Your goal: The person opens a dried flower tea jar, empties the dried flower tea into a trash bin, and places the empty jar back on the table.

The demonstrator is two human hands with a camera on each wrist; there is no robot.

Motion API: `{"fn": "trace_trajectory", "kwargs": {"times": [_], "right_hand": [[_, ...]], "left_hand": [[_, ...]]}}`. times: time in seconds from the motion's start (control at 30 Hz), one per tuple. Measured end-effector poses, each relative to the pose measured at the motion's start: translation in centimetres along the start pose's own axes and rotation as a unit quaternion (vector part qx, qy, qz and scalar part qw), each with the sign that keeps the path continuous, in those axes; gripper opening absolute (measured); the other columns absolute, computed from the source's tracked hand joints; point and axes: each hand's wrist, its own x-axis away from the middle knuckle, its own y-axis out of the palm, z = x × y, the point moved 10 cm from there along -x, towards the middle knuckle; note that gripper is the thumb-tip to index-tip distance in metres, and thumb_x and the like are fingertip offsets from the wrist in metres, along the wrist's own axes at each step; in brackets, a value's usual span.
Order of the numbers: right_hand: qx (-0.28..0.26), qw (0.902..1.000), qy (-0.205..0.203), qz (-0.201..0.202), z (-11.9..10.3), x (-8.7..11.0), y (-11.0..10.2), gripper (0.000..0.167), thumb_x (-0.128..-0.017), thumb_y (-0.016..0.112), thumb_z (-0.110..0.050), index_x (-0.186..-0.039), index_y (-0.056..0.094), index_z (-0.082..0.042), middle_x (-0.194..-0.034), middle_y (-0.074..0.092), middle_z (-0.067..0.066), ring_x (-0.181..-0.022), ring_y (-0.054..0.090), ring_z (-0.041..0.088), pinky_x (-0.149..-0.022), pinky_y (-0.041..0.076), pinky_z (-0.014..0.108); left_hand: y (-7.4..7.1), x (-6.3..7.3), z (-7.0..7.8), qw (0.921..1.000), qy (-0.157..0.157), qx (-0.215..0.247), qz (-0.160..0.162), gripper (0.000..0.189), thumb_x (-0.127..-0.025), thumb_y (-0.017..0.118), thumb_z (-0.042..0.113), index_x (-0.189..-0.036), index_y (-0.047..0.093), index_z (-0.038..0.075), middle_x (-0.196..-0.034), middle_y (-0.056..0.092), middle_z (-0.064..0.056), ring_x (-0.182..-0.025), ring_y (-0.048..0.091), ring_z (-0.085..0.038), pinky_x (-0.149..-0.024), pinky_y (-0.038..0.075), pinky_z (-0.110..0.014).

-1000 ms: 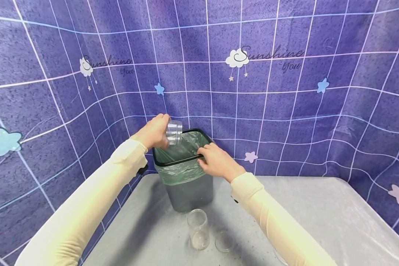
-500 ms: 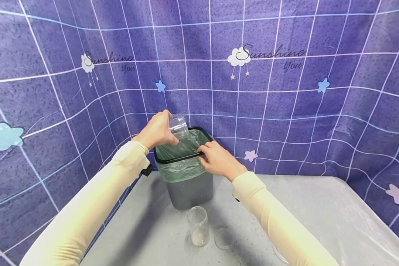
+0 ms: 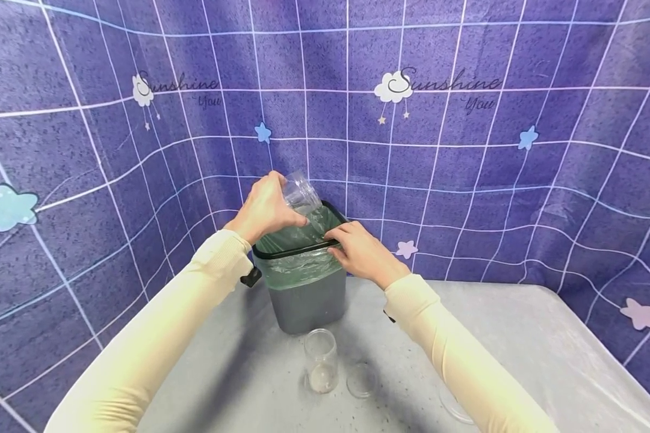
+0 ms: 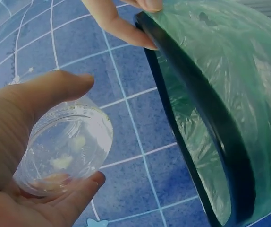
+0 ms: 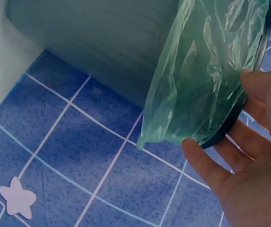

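Note:
My left hand (image 3: pixel 268 205) grips a clear plastic jar (image 3: pixel 301 193), tipped with its mouth toward the trash can's opening. A few pale bits show inside the jar (image 4: pixel 69 146) in the left wrist view. The grey trash can (image 3: pixel 310 305) has a black rim (image 3: pixel 289 252) and a green plastic bag (image 3: pixel 303 273) folded over it. At the can's front right corner, my right hand (image 3: pixel 360 251) holds the rim. In the right wrist view, the right hand (image 5: pixel 249 165) has some fingers behind the rim and the thumb on the bag's side.
A second clear jar (image 3: pixel 321 367) stands on the grey table (image 3: pixel 498 325) in front of the can, with a clear round lid (image 3: pixel 362 381) beside it. Another clear round edge (image 3: pixel 455 410) shows by the right sleeve. A purple curtain (image 3: pixel 444 198) hangs behind and at the left.
My left hand has moved right and slightly up with the jar, which is now tipped more steeply over the can's opening. The right hand keeps its hold on the rim.

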Motion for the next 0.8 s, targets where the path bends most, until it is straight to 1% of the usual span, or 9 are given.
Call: {"fn": "trace_trajectory", "kwargs": {"times": [0.17,0.27,0.43,0.53,0.63,0.8], "right_hand": [[0.000,1.0000,0.000,0.007,0.4,0.4,-0.6,0.028,-0.098,0.070,-0.017,-0.124,0.070,-0.007,-0.123,0.069,0.009,-0.121,0.059,0.032,-0.109,0.044,0.042],[0.004,1.0000,0.002,0.007,0.6,0.7,-0.9,0.030,-0.099,0.069,-0.018,-0.126,0.069,-0.006,-0.124,0.069,0.009,-0.122,0.058,0.032,-0.109,0.044,0.042],[-0.002,0.9997,0.023,0.004,1.2,1.4,-1.7,0.032,-0.100,0.068,-0.021,-0.128,0.068,-0.006,-0.128,0.068,0.010,-0.126,0.057,0.032,-0.111,0.043,0.043],[-0.007,0.9992,0.038,0.008,1.6,2.3,-2.3,0.032,-0.099,0.068,-0.019,-0.128,0.068,-0.006,-0.127,0.068,0.012,-0.125,0.058,0.033,-0.111,0.044,0.044],[-0.004,0.9989,0.045,0.014,2.1,3.3,-2.9,0.033,-0.099,0.068,-0.019,-0.129,0.068,-0.005,-0.126,0.069,0.012,-0.123,0.058,0.034,-0.110,0.044,0.045],[0.001,0.9979,0.060,0.022,2.8,5.3,-3.8,0.034,-0.099,0.068,-0.020,-0.128,0.067,-0.003,-0.127,0.069,0.013,-0.123,0.058,0.037,-0.110,0.044,0.047]], "left_hand": [[0.2,0.2,0.4,0.9999,0.000,0.015,0.009,0.101,-0.058,0.099,0.040,-0.136,0.048,0.000,-0.131,0.056,-0.018,-0.116,0.055,-0.033,-0.101,0.048,-0.047],[0.5,0.4,0.5,0.9995,-0.003,0.028,0.013,0.102,-0.059,0.098,0.042,-0.137,0.048,0.000,-0.131,0.055,-0.016,-0.115,0.055,-0.033,-0.100,0.048,-0.046],[1.1,0.9,0.9,0.9983,0.007,0.056,0.015,0.104,-0.059,0.098,0.041,-0.140,0.045,0.001,-0.127,0.056,-0.015,-0.113,0.056,-0.032,-0.099,0.049,-0.046],[1.3,1.3,1.1,0.9973,0.020,0.069,0.017,0.106,-0.059,0.098,0.039,-0.142,0.042,0.002,-0.126,0.056,-0.016,-0.112,0.055,-0.032,-0.099,0.049,-0.047],[1.6,1.7,1.1,0.9967,0.030,0.072,0.023,0.107,-0.060,0.098,0.040,-0.142,0.040,0.004,-0.125,0.056,-0.016,-0.112,0.055,-0.031,-0.099,0.048,-0.047],[2.6,2.5,1.4,0.9960,0.041,0.076,0.025,0.103,-0.061,0.095,0.041,-0.140,0.041,0.004,-0.120,0.057,-0.015,-0.108,0.056,-0.032,-0.096,0.049,-0.047]]}}
